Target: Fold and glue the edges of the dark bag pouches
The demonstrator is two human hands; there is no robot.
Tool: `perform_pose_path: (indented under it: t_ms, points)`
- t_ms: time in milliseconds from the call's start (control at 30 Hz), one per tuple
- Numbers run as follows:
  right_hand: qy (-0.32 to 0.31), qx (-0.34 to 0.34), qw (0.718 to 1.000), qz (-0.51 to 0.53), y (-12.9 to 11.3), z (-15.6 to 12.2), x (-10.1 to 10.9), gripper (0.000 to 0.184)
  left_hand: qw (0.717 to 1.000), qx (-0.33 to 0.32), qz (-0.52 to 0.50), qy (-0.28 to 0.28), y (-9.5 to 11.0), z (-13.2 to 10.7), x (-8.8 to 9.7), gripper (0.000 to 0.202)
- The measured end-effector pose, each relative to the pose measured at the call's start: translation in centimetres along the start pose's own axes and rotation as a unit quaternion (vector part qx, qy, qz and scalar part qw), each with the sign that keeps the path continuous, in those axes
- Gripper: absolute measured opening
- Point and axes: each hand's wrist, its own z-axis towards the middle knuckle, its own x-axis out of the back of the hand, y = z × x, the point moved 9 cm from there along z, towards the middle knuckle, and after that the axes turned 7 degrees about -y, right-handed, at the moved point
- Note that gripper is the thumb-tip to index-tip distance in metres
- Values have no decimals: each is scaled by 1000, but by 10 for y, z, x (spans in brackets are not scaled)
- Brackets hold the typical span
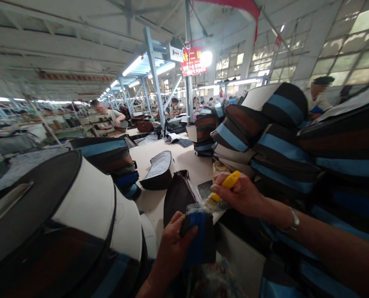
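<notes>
1. Head view, left hand: fingers curled, clasping a black-and-blue fabric bag by its side, over the near edge of the table.
2. Right hand: fingers and thumb pinching a yellow-handled tool, tip just above the bag; exact tool type cannot be told.
3. Surroundings: striped bags, stacked right of a white work table; seated co-worker beyond.

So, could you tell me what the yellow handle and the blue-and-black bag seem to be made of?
The yellow handle looks like moulded plastic: smooth, bright and slightly glossy. The blue-and-black bag looks like a matt synthetic fabric, perhaps nylon, judging by its soft folds and lack of shine, though the view is too coarse to show any weave.
</notes>
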Motion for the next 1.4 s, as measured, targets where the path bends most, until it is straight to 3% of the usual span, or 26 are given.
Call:
perform_pose_path:
  t_ms: [100,200,300,400,533,600,700,767,867,967,1100,1167,1233,1300,1333,1400]
  points:
    - [48,-30,998,21,6,-1,21,23,981,-63,162,91,11,-4,9,22]
    - [111,-36,991,61,-9,7,48,23,898,-179,354,188,37,-17,5,22]
    - [127,-15,987,95,-33,21,55,22,826,-263,465,180,58,-22,-16,25]
    - [74,-12,991,107,-41,32,35,24,795,-293,509,149,72,-19,-29,25]
    - [-94,-11,993,-63,-34,34,-7,29,793,-297,512,145,81,-16,-34,19]
    - [-86,17,986,-144,-37,31,-5,29,790,-299,516,142,81,-15,-36,21]
    - [-37,41,990,-130,-46,29,8,26,794,-291,515,137,80,-13,-39,20]
    - [-68,59,989,-114,-51,28,1,27,795,-289,517,130,79,-12,-41,18]
    - [-108,94,974,-177,-55,26,-12,28,791,-294,524,117,79,-10,-45,20]
    - [-50,72,982,-168,-49,25,-4,26,787,-292,529,126,79,-8,-40,23]
    - [-61,103,982,-146,-48,23,-2,23,776,-302,534,145,77,-7,-21,17]
    - [0,73,989,-127,-42,26,19,21,775,-306,525,172,73,-7,-3,14]
    - [115,0,993,14,-24,25,53,20,799,-280,487,215,61,-6,20,14]
    - [205,-82,945,242,6,15,66,21,841,-205,426,264,40,-2,45,12]
    - [227,-123,901,350,23,9,60,24,858,-160,398,280,28,1,54,13]
    - [228,-203,815,492,52,-5,29,34,879,-81,363,299,4,5,63,20]
